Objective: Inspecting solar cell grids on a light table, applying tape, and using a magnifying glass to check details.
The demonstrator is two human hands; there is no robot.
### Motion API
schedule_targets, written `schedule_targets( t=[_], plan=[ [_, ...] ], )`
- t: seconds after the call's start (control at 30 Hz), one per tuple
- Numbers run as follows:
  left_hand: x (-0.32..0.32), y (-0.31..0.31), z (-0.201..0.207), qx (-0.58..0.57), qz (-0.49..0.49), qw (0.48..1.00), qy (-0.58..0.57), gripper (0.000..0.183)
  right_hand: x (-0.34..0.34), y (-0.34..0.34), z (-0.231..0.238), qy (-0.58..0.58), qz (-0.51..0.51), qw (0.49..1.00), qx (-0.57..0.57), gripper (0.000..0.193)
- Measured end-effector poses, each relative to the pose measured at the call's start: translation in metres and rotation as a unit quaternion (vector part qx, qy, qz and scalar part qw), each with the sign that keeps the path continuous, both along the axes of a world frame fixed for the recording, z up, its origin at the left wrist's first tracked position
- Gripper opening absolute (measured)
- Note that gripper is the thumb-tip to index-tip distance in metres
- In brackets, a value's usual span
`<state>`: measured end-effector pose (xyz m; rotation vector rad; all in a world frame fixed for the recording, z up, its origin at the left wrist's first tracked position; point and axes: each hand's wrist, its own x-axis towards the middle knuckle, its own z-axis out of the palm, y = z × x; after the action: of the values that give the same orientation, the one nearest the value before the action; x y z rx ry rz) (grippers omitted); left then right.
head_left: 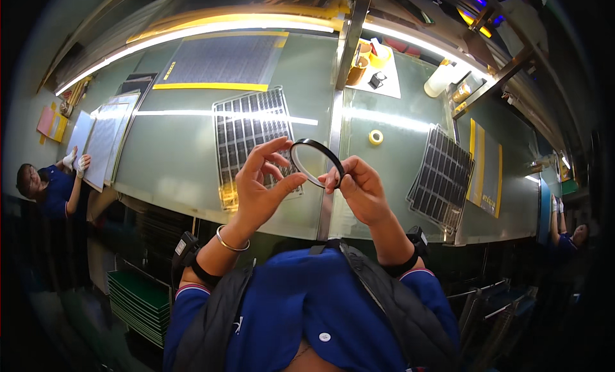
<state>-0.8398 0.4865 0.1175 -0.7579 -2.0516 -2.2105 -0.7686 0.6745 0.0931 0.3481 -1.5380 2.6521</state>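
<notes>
My right hand (365, 191) pinches a narrow roll of black tape (331, 155) by its right side, between thumb and fingers. The roll is a thin ring with a pale inner face, raised above the bench and tilted. Just left of it is my left hand (257, 189), its fingers curved and spread apart. The left index fingertip and thumb come close to the ring's left edge; whether they touch it I cannot tell. Behind my left hand lies a flat panel with a grid of dark rectangles (246, 119), partly covered by that hand.
Another dark gridded stack (445, 180) lies right, beside a yellow-edged sheet (490, 173). A small yellow tape roll (375, 137) sits between. A large grey sheet (221, 58) lies far left. A metal post (349, 45) divides the bench. Other people (48, 186) work at both sides.
</notes>
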Motion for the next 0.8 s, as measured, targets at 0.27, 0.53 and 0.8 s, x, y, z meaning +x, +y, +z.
schedule_targets(
  t=[0.27,0.53,0.8],
  plan=[
    [0.019,-0.04,0.002,-0.048,0.044,0.992,0.112,0.035,0.031,-0.037,0.007,-0.009,0.03,0.999,0.015,0.017],
    [0.066,-0.044,0.018,-0.012,0.05,0.995,0.089,0.031,0.05,-0.059,0.019,0.042,-0.049,0.978,0.197,0.014],
    [0.087,-0.042,0.03,0.043,-0.002,0.994,-0.101,0.032,0.065,-0.063,0.026,0.085,-0.134,0.946,0.283,0.013]
  ],
)
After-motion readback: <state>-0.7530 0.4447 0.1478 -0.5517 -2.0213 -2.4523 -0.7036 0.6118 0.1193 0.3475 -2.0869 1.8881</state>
